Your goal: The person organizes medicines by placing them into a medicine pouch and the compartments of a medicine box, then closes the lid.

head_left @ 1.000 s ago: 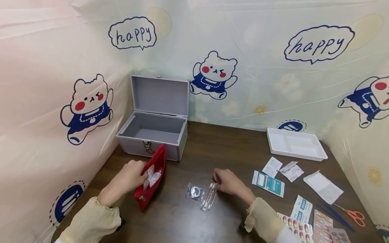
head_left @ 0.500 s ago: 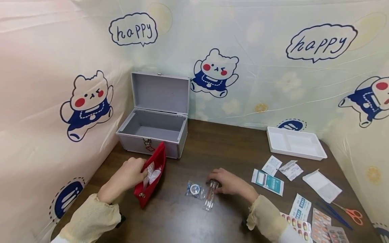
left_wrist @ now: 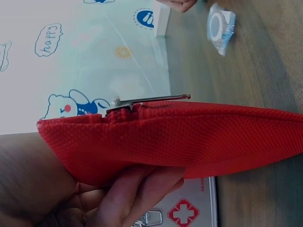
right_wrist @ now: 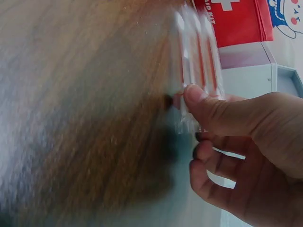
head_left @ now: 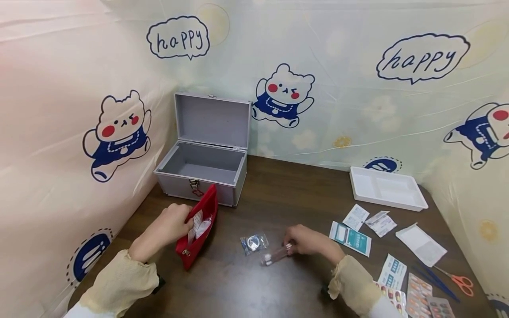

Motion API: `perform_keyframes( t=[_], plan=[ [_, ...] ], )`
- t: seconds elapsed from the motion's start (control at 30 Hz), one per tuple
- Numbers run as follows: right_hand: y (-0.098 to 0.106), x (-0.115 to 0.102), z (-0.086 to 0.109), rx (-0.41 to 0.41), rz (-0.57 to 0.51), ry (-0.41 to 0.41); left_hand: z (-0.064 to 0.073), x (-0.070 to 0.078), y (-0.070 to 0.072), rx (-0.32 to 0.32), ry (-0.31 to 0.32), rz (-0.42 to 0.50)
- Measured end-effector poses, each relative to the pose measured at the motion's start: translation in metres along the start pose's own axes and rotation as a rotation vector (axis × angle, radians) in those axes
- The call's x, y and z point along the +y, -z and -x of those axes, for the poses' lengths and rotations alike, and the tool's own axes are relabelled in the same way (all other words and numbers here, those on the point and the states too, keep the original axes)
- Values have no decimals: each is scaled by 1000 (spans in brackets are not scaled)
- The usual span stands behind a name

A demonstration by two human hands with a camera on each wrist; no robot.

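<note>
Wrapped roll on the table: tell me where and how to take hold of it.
Pinch the wrapped roll across its round rim, probably best from above: it lies flat on the table, with the swab packet in the right hand close by on its right. Its wrapper spreads beyond the rim, so gripping that alone may be less steady.

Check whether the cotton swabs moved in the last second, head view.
Yes. Judged against the metal box, the cotton swabs in the right hand turned from steep to more crosswise, lower end slightly closer to the box.
</note>
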State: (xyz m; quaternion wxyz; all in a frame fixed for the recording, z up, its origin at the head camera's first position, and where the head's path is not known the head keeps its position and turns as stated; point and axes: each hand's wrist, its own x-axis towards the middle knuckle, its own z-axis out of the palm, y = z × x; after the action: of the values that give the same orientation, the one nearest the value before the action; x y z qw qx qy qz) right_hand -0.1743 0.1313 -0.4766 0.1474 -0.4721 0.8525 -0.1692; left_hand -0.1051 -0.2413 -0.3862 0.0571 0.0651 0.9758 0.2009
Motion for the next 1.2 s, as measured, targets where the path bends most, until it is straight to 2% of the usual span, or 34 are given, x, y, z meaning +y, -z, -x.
perform_keyframes(
  t=[0.1, 0.2, 0.3, 0.5, 0.63, 0.77, 1.03, 1.2],
  plan=[
    [3, -1, 5, -34, -46, -25, 0, 1, 1, 0, -13, -5],
    [8, -4, 8, -73, -153, -65, 1, 2, 2, -2, -18, -4],
    [12, -4, 8, -79, -242, -68, 0, 2, 3, -1, -20, -8],
    [23, -5, 1, 28, -281, 19, -1, 1, 1, -7, -13, 3],
    [29, -10, -5, 72, -317, 6, 0, 3, 1, -17, -4, 6],
    [33, -17, -14, 147, -278, 30, 1, 5, 1, -12, -16, -5],
    [41, -38, -40, 341, -227, 1, 0, 5, 2, -23, 1, 3],
    [47, -52, -59, 421, -228, 9, 2, 6, 0, -3, -6, -6]
  ],
)
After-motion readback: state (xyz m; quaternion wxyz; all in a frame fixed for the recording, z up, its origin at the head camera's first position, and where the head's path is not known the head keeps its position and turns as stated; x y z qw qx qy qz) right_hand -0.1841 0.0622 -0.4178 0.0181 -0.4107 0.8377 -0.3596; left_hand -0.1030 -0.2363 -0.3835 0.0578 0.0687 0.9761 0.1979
